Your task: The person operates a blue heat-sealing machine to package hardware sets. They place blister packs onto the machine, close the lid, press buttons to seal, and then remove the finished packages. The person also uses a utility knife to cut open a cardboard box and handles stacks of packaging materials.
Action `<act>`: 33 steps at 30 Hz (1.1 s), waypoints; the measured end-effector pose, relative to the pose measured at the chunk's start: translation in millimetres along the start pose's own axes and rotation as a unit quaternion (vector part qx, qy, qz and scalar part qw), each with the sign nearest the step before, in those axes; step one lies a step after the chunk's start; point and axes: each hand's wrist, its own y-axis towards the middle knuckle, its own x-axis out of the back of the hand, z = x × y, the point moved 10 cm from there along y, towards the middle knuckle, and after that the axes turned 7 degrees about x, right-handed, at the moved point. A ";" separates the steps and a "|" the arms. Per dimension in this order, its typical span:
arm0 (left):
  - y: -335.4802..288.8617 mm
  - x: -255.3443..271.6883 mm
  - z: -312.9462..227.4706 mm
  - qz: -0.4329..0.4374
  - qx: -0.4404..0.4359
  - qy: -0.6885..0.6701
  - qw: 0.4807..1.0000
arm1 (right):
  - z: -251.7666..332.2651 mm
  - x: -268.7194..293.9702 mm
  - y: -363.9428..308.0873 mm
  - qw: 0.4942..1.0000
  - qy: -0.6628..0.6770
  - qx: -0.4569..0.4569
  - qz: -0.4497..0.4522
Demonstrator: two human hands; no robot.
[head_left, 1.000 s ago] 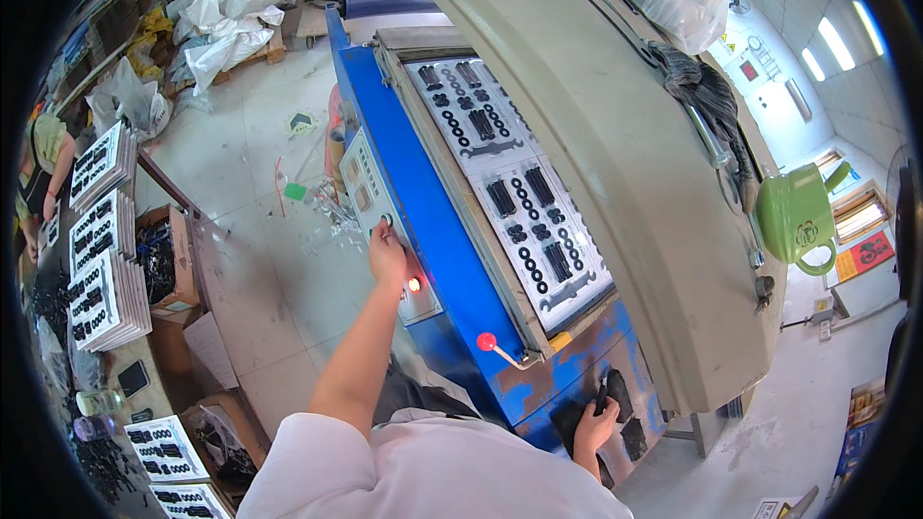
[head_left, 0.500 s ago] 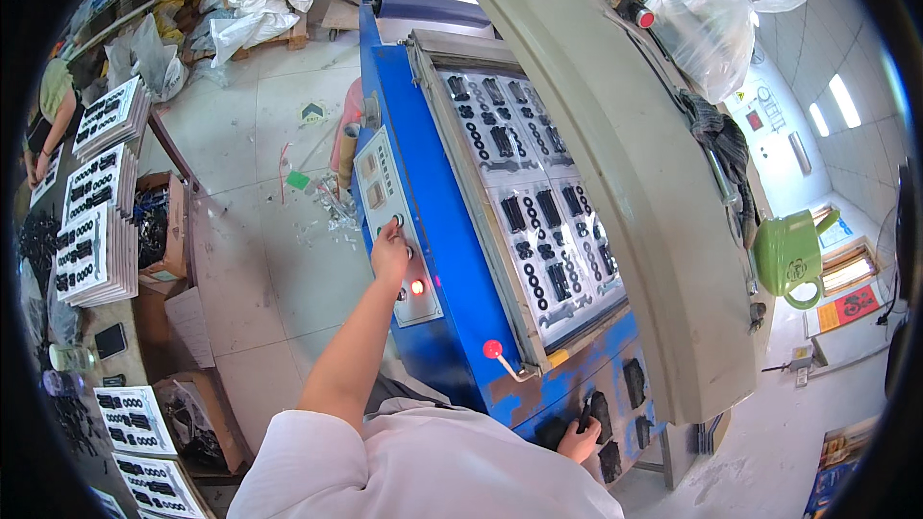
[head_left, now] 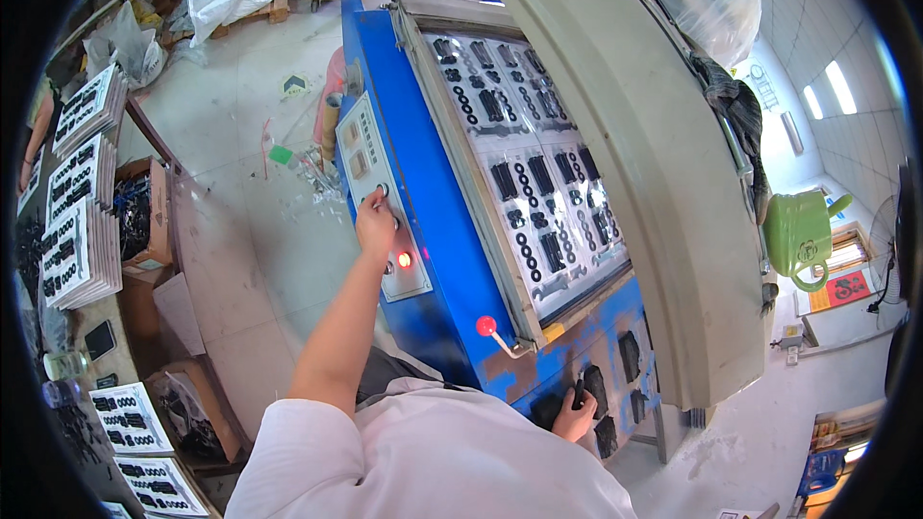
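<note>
My left hand (head_left: pixel 376 225) is at the control panel (head_left: pixel 358 125) on the blue machine (head_left: pixel 442 259), its fingertips closed around a small dark knob (head_left: pixel 383 189). A red lamp (head_left: pixel 404 259) glows below that hand. Low on the machine's front, my right hand (head_left: pixel 574 417) grips a slim black handle-like piece (head_left: pixel 579 390); its exact kind is unclear. Dark pads (head_left: pixel 596 390) are fixed around there. Inside the machine's metal frame (head_left: pixel 481 187), printed white cards (head_left: pixel 490 149) bear rows of black parts and wrenches under what looks like clear film.
A big beige hood (head_left: pixel 615 154) stands raised over the frame. A red-knobbed lever (head_left: pixel 486 327) juts from the front corner. At left are stacked cards (head_left: pixel 82 250) and boxes of black parts (head_left: pixel 144 216). A green watering can (head_left: pixel 800 235) hangs at right. Another person's arm (head_left: pixel 37 135) shows far left.
The whole view has shifted slightly, with the machine a little higher and farther left. Both my hands keep their places on the machine. The other person shows less at the left rim.
</note>
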 end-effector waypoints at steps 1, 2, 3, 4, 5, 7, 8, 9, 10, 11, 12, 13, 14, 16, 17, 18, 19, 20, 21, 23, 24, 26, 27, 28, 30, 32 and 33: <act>2.6 6.9 -0.8 -0.003 -0.001 0.014 1.000 | 3.3 -2.5 0.9 1.000 -0.002 0.003 0.001; 18.0 8.0 13.5 -0.019 -0.035 0.004 0.999 | 6.3 -3.8 2.2 1.000 -0.005 0.005 0.002; 27.1 8.0 22.5 -0.022 -0.050 -0.001 0.998 | 8.4 -4.8 2.6 1.000 -0.001 0.006 0.005; 33.8 9.0 27.3 -0.026 -0.067 -0.007 0.997 | 10.7 -5.7 4.0 1.000 0.003 0.008 0.006; 30.5 6.4 21.2 -0.023 -0.083 -0.014 0.996 | 8.8 -4.4 3.8 1.000 0.004 0.005 0.004; 24.9 -3.7 26.6 0.009 -0.030 -0.036 0.999 | 5.2 -1.6 1.2 1.000 0.002 0.009 -0.008; 20.9 -5.5 29.0 0.024 -0.020 -0.056 0.998 | 5.0 -1.6 0.3 1.000 0.000 0.007 -0.006; 17.4 -7.6 30.7 0.038 -0.010 -0.077 0.996 | 5.9 -1.3 0.0 1.000 -0.001 0.006 -0.003; 14.5 -9.4 28.4 0.046 -0.016 -0.087 0.995 | 8.8 -1.0 0.4 1.000 -0.010 0.011 0.005; 12.5 -9.9 26.6 0.051 -0.020 -0.098 0.994 | 13.7 -0.1 0.7 1.000 -0.019 0.016 0.016; 11.8 -9.6 24.4 0.057 -0.024 -0.108 0.992 | 17.0 -0.4 0.5 0.999 -0.028 0.021 0.026; 16.0 -6.7 27.5 0.046 -0.038 -0.095 0.994 | 19.6 -1.1 1.6 0.998 -0.035 0.042 0.033; 21.1 -3.9 29.9 0.035 -0.052 -0.081 0.995 | 20.0 -3.0 4.3 0.996 -0.041 0.062 0.041; 23.3 -0.1 35.0 0.021 -0.052 -0.048 0.997 | 21.7 -5.9 8.4 0.992 -0.055 0.102 0.052; 14.1 1.8 29.3 0.008 -0.057 -0.012 0.998 | 24.2 -1.9 10.1 0.988 -0.067 0.134 0.032; 3.7 3.6 19.4 -0.005 -0.063 0.023 0.998 | 28.2 2.7 13.2 0.983 -0.079 0.166 0.010; -7.8 4.6 9.9 -0.018 -0.069 0.058 0.996 | 33.9 7.8 17.3 0.976 -0.091 0.198 -0.011; -21.7 7.7 -4.4 -0.029 -0.108 0.030 0.993 | 35.0 9.7 31.0 0.984 -0.033 0.177 -0.001; -30.1 11.4 -8.5 -0.034 -0.116 0.028 0.992 | 59.5 18.7 48.3 0.982 -0.006 0.187 -0.005; -47.6 12.2 -16.8 -0.032 -0.139 0.025 0.989 | 108.6 34.0 88.8 0.973 0.070 0.219 -0.024; -55.7 13.7 -20.8 -0.041 -0.147 0.030 0.988 | 132.3 37.8 111.0 0.961 0.120 0.245 -0.040; -72.6 17.5 -27.6 -0.062 -0.163 0.041 0.984 | 207.3 33.4 142.7 0.952 0.100 0.290 0.006; -83.3 14.6 -33.9 -0.056 -0.173 0.030 0.983 | 225.7 15.0 159.7 0.957 0.065 0.278 0.046; -94.4 12.6 -40.7 -0.052 -0.182 0.017 0.982 | 241.7 -0.2 174.0 0.950 0.055 0.299 0.068; -109.7 5.6 -43.8 -0.032 -0.201 0.001 0.979 | 267.0 -33.3 196.5 0.920 0.063 0.374 0.095; -125.7 4.8 -46.5 -0.006 -0.212 -0.001 0.977 | 269.2 -68.9 216.0 0.915 0.029 0.381 0.133; -133.0 8.4 -45.5 0.002 -0.216 0.000 0.976 | 268.4 -84.7 221.0 0.913 0.022 0.376 0.156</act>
